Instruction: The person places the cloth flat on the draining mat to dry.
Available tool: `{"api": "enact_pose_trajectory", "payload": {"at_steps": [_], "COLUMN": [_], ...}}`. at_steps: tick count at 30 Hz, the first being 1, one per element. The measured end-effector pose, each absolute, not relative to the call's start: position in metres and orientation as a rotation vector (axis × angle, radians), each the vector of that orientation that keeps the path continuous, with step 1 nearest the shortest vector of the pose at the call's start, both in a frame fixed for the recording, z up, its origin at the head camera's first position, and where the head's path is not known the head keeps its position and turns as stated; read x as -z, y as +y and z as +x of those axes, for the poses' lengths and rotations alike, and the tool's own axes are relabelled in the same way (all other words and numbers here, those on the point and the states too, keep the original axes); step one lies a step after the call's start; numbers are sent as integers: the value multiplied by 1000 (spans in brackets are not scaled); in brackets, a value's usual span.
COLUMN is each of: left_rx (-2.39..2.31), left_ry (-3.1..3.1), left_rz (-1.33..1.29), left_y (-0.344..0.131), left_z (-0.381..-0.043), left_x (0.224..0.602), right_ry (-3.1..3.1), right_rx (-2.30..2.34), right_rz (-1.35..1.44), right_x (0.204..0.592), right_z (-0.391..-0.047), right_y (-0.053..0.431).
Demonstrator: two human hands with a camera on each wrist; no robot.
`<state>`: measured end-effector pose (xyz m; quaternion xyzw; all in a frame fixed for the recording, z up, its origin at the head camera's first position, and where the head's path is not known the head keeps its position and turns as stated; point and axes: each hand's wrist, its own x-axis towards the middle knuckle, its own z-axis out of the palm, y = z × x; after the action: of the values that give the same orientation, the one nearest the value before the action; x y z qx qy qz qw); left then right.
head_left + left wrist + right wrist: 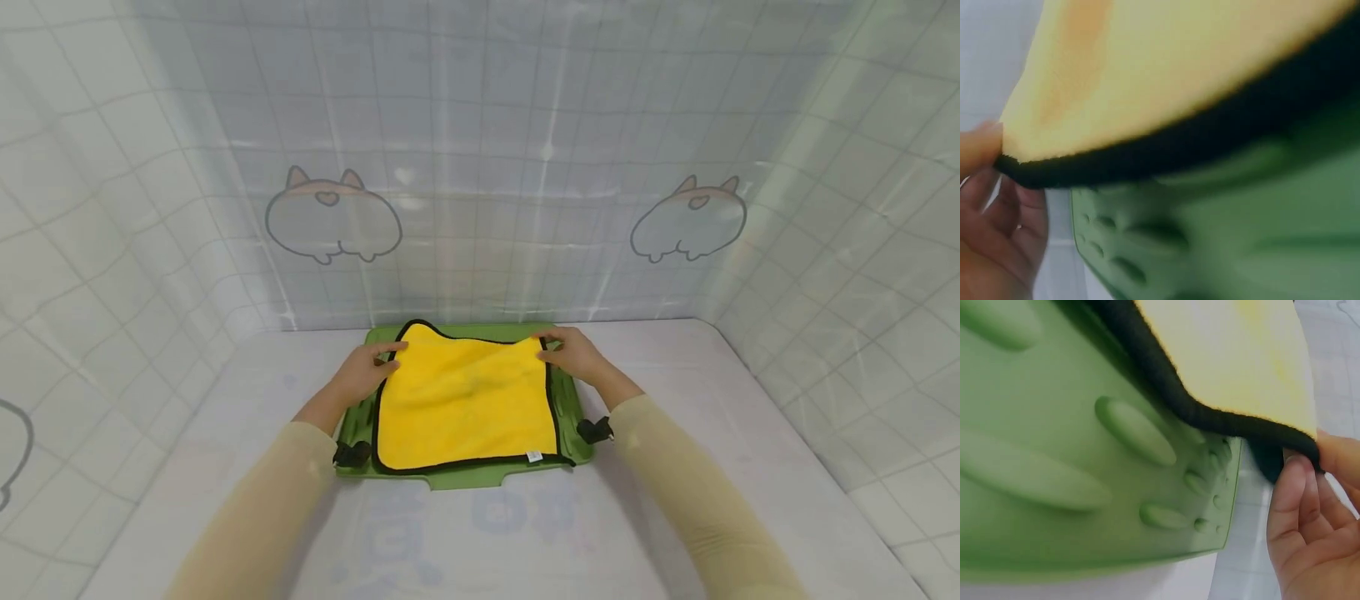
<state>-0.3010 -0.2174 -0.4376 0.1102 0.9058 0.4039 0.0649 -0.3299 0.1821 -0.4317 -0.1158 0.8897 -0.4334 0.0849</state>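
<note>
A yellow towel (468, 400) with a black border lies spread over a green washboard (467, 478), and a small white label shows at its near right edge. My left hand (360, 371) pinches the towel's left edge near the far corner. At the far right corner, my right hand (576, 353) pinches the black border between thumb and fingers. In the left wrist view the left hand (1004, 231) holds the cloth's edge above the board. The right wrist view has the right hand (1316, 519) gripping the corner, raised over the board's knobby surface (1135, 431).
The washboard rests on a white table surface (480, 550) with faint printing. Grid-patterned sheeting (480, 167) with two cartoon animal drawings stands behind and at both sides. Small black wrist pieces (351, 455) sit at both sleeve cuffs.
</note>
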Motion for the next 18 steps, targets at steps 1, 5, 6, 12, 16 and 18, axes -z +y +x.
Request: {"api": "enact_pose_trajectory", "payload": {"at_steps": [1, 5, 6, 12, 16, 18], "left_rx": [-1212, -1193, -1181, -1012, -887, -823], "left_ry": [2761, 2839, 2854, 2937, 2958, 2959], "left_rz": [322, 296, 300, 368, 431, 445], "left_y": [-218, -220, -221, -218, -213, -211], "left_z": [-300, -300, -300, -299, -300, -302], "left_x": [438, 438, 438, 436, 435, 435], "right_ry": [2654, 2668, 2677, 2741, 2775, 2784], "right_rx": [1288, 1281, 1278, 1209, 1133, 1096], "right_rz": [-346, -348, -346, -403, -435, -436], "right_x": [431, 432, 432, 432, 434, 437], "right_z": [-330, -331, -331, -331, -333, -333], "right_y": [183, 186, 185, 182, 182, 183]}}
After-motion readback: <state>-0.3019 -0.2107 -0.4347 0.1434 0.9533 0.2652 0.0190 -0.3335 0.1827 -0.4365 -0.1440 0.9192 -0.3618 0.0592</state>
